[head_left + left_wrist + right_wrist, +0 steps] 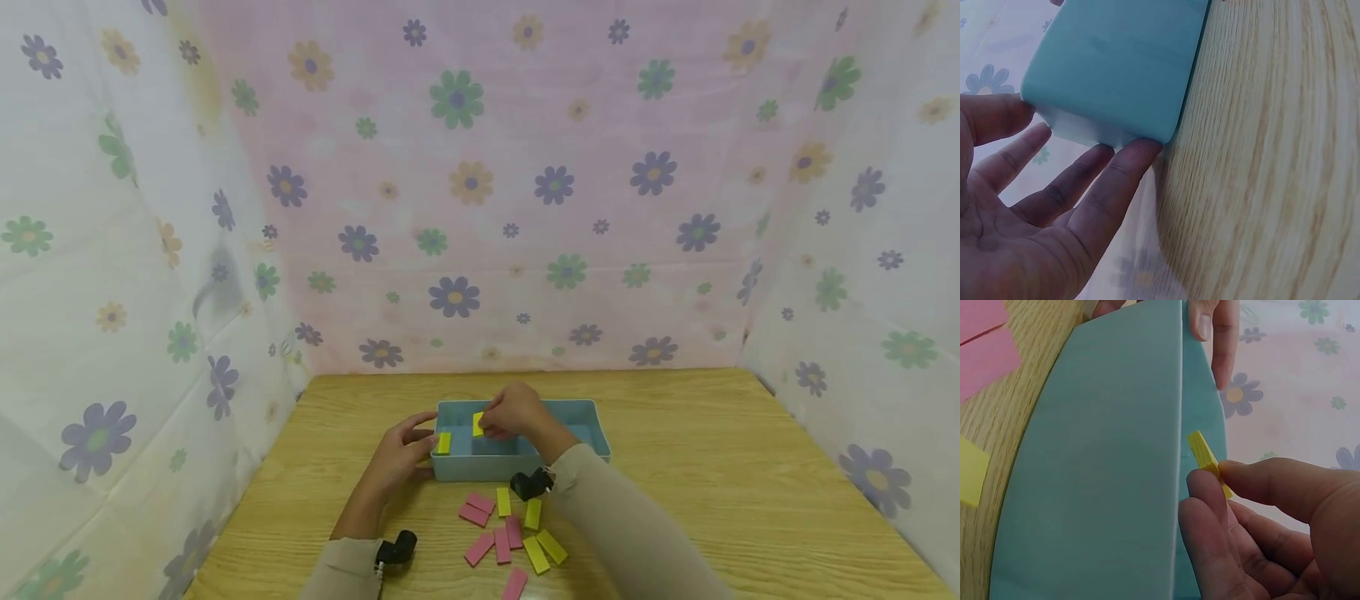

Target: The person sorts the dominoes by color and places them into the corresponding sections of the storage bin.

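A light-blue rectangular box [480,468] stands on the table. Inside it, over the floor, my right hand [516,412] pinches a small yellow block [1205,453] between thumb and fingertips. Another yellow block [444,443] is in the box at its left end. My left hand [405,454] touches that end from outside; in the left wrist view its spread fingertips [1141,150] rest against the end wall. In front of the box lie several pink blocks [480,548] and several yellow blocks [536,554], loose on the wood.
The wooden table [697,483] reaches out to both sides of the box. Flower-patterned cloth [495,208] hangs behind it and at left and right. A small black device [397,547] sits on the left wrist, another black device [531,483] on the right.
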{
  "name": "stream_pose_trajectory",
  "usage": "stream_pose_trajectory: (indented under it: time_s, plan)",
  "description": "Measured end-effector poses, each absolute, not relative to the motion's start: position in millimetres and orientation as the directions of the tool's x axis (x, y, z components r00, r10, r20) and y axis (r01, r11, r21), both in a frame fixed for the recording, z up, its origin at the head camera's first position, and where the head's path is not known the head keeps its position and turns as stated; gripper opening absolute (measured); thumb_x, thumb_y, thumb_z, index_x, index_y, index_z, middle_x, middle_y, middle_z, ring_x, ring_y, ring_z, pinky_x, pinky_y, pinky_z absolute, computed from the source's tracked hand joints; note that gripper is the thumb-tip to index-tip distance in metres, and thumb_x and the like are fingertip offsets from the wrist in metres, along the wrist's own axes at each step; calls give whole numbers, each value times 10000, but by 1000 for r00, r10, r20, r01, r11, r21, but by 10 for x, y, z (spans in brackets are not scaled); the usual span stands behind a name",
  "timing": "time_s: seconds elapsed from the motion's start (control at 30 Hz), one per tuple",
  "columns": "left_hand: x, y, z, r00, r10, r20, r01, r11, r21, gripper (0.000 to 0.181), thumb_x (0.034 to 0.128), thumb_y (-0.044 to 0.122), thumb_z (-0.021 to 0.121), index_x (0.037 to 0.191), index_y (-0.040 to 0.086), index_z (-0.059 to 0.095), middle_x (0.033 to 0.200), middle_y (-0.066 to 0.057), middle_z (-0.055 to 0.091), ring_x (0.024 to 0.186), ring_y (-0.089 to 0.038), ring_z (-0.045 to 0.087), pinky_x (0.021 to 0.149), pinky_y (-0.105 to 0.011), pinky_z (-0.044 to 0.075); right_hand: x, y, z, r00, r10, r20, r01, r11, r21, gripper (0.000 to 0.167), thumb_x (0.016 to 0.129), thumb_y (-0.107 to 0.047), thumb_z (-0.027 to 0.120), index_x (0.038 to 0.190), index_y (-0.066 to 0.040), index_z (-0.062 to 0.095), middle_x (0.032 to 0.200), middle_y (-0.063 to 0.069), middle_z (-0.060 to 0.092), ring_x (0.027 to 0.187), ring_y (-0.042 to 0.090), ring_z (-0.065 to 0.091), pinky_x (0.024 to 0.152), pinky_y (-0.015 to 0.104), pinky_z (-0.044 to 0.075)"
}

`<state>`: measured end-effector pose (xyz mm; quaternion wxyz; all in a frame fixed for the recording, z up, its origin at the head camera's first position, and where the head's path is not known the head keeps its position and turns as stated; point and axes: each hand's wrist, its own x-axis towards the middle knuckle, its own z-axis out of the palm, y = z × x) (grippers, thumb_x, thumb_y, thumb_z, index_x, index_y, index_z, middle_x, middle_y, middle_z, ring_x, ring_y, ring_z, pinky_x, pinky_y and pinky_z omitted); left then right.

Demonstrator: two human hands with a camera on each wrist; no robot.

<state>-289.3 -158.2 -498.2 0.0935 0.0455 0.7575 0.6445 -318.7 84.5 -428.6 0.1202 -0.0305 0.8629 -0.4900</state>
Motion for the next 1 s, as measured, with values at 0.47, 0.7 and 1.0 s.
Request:
stream_pose_trajectory:
  time_s: [0.47,0.7,1.0]
  plan:
    - [-2902,-1604,-4998,-977,203,-71,-38,158,987,497,1042,169,615,1527,171,505,1448,-256,540,1221,-422,649,830,-523,633,-3225,625,-4309,-965,-188,-183,46,564,-825,93,844,-63,819,865,27,816,785,136,781,747,276,783,698,408,651]
    - [-2907,-1611,-5002,-976,207,-62,-32,147,989,504,1038,162,621,1528,162,504,1441,-259,545,1209,-423,658,820,-518,635,-3230,557,-4343,-969,-161,-187,61,578,-814,86,816,-50,826,803,30,797,740,133,769,714,282,777,686,414,651]
    - [-2901,-1611,-5000,-975,212,-68,-40,136,990,500,1039,165,621,1526,166,507,1446,-264,534,1211,-417,658,829,-528,632,-3256,488,-4378,-966,-144,-216,97,573,-814,85,803,-35,832,798,33,780,736,130,763,717,281,776,692,415,649]
